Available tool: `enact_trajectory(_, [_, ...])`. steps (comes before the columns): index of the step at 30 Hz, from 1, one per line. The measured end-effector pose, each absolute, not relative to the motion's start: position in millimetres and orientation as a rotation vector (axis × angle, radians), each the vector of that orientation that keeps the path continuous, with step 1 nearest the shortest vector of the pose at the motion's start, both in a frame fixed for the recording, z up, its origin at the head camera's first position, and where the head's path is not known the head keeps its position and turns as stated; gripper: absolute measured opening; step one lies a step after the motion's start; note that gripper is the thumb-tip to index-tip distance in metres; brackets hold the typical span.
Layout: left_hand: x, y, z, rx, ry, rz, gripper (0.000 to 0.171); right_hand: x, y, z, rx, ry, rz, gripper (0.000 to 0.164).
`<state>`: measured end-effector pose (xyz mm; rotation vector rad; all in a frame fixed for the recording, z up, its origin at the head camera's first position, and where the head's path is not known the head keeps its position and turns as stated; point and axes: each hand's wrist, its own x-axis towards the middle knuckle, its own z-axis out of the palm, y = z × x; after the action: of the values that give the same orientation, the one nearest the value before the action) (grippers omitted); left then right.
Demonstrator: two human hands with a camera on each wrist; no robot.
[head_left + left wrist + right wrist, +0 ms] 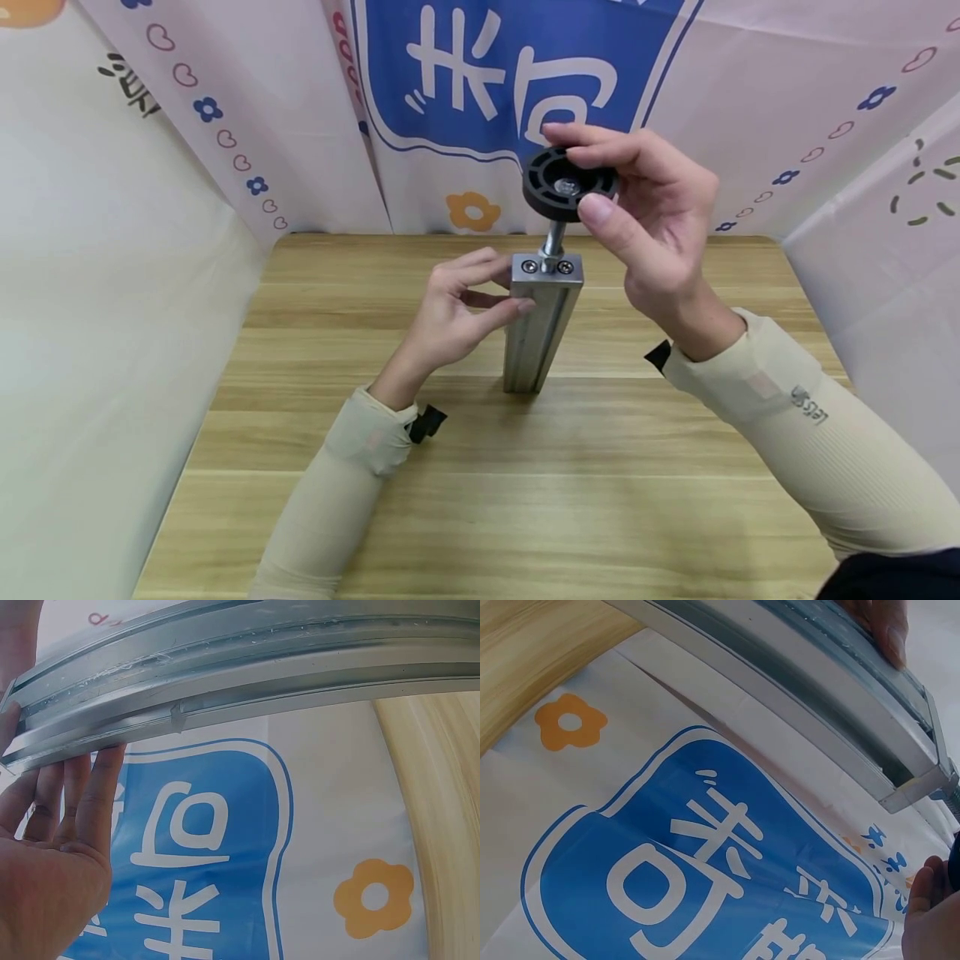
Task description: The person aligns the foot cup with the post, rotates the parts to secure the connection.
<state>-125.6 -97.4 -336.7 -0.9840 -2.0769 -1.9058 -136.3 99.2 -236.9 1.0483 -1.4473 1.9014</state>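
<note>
An aluminium profile [534, 333] stands upright on the table, with a metal end plate [547, 279] held by two screws on top. Out of the plate rises a threaded rod [555, 239] with a nut at its base, carrying a black round levelling foot [542, 196]. My left hand [457, 308] grips the profile just below its top, thumb on the near face and fingers on the far side. Around the foot's rim curl the thumb and fingers of my right hand [663, 212]. The left wrist view shows the fingers along the edge of the grooved profile [247, 682].
The wooden table [465, 500] stretches out below both arms. Behind it hangs a white printed cloth [300, 117] with a blue sign and an orange flower [473, 212]. More cloth walls the left and right sides.
</note>
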Motion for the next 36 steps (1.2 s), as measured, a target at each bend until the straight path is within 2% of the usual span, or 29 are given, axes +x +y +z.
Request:
enact_trajectory(5, [-125.5, -97.6, -336.7, -0.978, -2.081, -1.910, 0.038, -135.7, 99.0, -236.4, 1.041, -1.454, 1.880, 0.027])
enact_trajectory(13, [-125.6, -97.9, -337.8, -0.977, -2.079, -1.906, 0.038, -136.1, 96.4, -237.3, 1.059, -1.481, 1.811, 0.045])
enact_trajectory(17, [-125.8, -98.0, -338.3, -0.980, -2.073, -1.903, 0.038, -134.6, 95.9, -236.3, 1.023, -1.525, 1.816, 0.048])
enact_trajectory(23, [-125.5, -97.6, -338.1, -0.987, -2.078, -1.900, 0.039, -134.8, 95.7, -238.2, 1.003, -1.550, 1.809, 0.068])
enact_trajectory(30, [-125.5, -97.6, -337.9, -0.978, -2.086, -1.893, 0.039, -136.1, 93.6, -238.5, 0.964, -1.549, 1.806, 0.081])
enact_trajectory(33, [-126.0, -97.7, -338.3, -0.976, -2.081, -1.898, 0.038, -136.5, 93.2, -237.4, 0.985, -1.536, 1.787, 0.067])
enact_trajectory(36, [-126.6, -97.6, -338.8, -0.975, -2.082, -1.906, 0.038, -135.7, 94.4, -237.0, 1.016, -1.505, 1.820, 0.040])
